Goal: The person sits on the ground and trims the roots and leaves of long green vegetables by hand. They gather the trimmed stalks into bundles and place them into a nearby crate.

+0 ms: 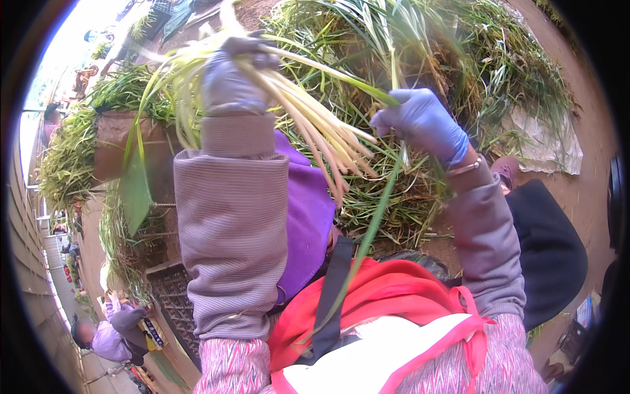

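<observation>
My left hand, in a thin glove, is closed around a bunch of long leafy stalks. The pale stalk ends fan out to the lower right, and green leaves hang down on the left. My right hand, in a bluish glove, pinches a green leaf that runs across from the bunch. A long green blade hangs below the right hand, over my red and white apron. Part of the bunch is blurred. Beneath both hands lies a large heap of leafy stalks with brown, withered parts.
A pale sheet lies under the heap at the right. At the left are more green bundles, a brown covered block and a dark plastic crate. Another person in purple sits at the lower left.
</observation>
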Demonstrator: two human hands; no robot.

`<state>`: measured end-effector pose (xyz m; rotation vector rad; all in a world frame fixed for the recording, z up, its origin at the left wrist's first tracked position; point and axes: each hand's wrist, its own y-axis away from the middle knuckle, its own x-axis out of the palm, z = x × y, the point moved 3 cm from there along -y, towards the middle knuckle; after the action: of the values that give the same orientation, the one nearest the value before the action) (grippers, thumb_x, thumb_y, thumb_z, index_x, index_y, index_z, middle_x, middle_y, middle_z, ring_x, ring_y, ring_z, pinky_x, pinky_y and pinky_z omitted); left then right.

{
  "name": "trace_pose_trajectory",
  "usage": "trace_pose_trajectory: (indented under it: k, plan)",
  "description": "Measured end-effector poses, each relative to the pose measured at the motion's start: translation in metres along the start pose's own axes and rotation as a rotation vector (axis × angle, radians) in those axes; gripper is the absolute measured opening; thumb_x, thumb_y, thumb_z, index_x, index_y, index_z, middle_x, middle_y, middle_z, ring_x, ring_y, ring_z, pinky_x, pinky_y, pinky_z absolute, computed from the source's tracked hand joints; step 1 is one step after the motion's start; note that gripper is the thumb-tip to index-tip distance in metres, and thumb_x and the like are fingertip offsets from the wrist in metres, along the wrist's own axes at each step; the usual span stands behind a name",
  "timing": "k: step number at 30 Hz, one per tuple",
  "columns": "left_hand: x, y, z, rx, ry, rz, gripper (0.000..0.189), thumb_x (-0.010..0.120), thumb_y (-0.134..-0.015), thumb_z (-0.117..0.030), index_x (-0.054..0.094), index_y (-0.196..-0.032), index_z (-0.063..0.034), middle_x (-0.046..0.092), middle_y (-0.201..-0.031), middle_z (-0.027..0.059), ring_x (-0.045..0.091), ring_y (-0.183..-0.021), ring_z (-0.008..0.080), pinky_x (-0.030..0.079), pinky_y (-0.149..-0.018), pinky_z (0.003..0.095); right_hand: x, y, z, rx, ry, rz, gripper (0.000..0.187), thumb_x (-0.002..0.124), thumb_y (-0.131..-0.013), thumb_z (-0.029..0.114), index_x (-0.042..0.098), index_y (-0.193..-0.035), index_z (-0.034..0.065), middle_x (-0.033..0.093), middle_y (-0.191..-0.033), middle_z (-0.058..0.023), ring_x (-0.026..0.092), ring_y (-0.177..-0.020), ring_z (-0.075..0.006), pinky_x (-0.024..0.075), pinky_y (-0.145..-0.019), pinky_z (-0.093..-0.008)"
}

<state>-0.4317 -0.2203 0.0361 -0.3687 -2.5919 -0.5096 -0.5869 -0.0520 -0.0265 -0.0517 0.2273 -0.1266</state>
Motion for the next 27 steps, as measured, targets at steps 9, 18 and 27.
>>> trace_pose_trajectory:
  k: [9, 18, 27]
  plan:
    - [-0.088, -0.056, -0.068, 0.100, -0.411, 0.220, 0.021, 0.052, -0.071, -0.008, 0.049, -0.088, 0.0034, 0.055, -0.080, 0.0181, 0.057, -0.068, 0.0265, 0.051, -0.065, 0.0373, -0.076, 0.036, -0.124, 0.461, -0.339, -0.461, 0.012, 0.062, -0.074, 0.016, 0.061, -0.072, 0.0044, 0.059, -0.061, -0.0034, 0.034, -0.035, -0.0038, 0.0244, -0.032, -0.0183]
    - [-0.075, -0.015, -0.073, 0.376, -0.114, -0.044, 0.018, 0.054, -0.071, -0.004, 0.051, -0.088, 0.0012, 0.052, -0.067, 0.0084, 0.052, -0.056, 0.0172, 0.046, -0.047, 0.0277, -0.103, 0.050, -0.120, 0.686, 0.055, -0.415, 0.033, 0.053, -0.079, 0.031, 0.055, -0.092, 0.0003, 0.058, -0.062, -0.0099, 0.056, -0.054, -0.0175, 0.0419, -0.049, -0.0245]
    - [-0.046, -0.012, -0.034, 0.045, -0.257, 0.132, 0.022, 0.057, -0.074, -0.008, 0.048, -0.091, 0.0032, 0.053, -0.074, 0.0103, 0.054, -0.065, 0.0181, 0.049, -0.062, 0.0284, -0.035, 0.000, 0.017, -0.340, 0.466, -0.318, 0.036, 0.048, -0.082, 0.036, 0.059, -0.097, 0.0052, 0.059, -0.099, -0.0113, 0.059, -0.082, -0.0153, 0.0468, -0.067, -0.0239]
